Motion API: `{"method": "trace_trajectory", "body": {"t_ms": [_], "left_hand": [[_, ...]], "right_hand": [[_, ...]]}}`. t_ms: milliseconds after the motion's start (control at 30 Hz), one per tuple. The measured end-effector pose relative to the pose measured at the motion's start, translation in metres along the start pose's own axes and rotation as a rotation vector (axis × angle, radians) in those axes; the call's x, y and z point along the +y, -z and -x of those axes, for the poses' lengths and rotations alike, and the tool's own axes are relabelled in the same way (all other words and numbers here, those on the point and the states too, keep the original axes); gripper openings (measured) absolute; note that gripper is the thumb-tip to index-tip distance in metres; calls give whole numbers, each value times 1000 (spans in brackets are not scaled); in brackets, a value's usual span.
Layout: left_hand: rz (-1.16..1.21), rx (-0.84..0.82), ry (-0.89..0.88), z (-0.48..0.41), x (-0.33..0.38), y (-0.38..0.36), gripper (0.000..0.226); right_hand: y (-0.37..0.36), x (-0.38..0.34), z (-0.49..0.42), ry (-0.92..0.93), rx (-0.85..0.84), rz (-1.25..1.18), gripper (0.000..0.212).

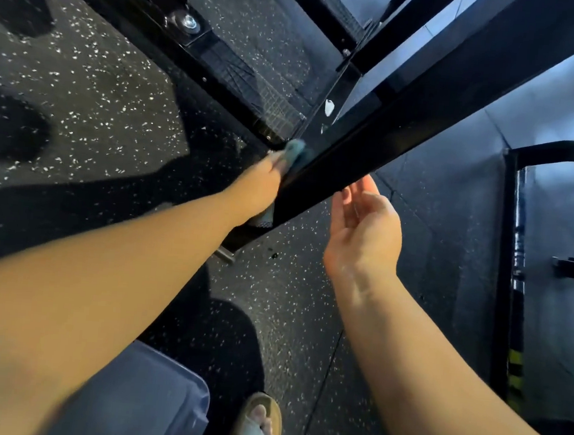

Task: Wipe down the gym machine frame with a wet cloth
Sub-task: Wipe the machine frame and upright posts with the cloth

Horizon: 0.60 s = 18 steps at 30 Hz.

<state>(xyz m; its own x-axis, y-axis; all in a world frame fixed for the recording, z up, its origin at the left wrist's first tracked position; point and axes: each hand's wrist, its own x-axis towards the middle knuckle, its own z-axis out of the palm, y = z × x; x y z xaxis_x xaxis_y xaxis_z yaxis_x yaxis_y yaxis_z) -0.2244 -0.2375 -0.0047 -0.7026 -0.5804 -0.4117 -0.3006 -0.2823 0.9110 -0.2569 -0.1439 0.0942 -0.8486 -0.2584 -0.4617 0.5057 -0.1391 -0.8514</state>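
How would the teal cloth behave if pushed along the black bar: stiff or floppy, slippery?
Probably floppy: the cloth bunches and folds under the left hand. Likely light, since that one hand seems enough to pin it against the frame bar. It may glide easily on that glossy paint.

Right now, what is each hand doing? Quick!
Left hand: open, fingers flat, pressing the cloth against the frame beam.
Right hand: open, fingers relaxed, holding nothing.
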Motion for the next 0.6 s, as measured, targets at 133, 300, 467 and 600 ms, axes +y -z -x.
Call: {"method": "trace_trajectory", "body": {"t_ms": [133, 300, 467, 600], "left_hand": [[-10, 40, 80, -6, -23, -2, 40], [208, 63, -163, 2, 14, -7, 38], [-65, 98, 68, -1, -46, -4, 41], [25, 152, 95, 2, -47, -8, 38]], "right_hand": [[5, 0, 1, -3, -22, -7, 35], [2, -2, -4, -32, 25, -21, 32], [7, 12, -1, -79, 8, 20, 36], [15, 27, -3, -104, -45, 130, 40]]}}
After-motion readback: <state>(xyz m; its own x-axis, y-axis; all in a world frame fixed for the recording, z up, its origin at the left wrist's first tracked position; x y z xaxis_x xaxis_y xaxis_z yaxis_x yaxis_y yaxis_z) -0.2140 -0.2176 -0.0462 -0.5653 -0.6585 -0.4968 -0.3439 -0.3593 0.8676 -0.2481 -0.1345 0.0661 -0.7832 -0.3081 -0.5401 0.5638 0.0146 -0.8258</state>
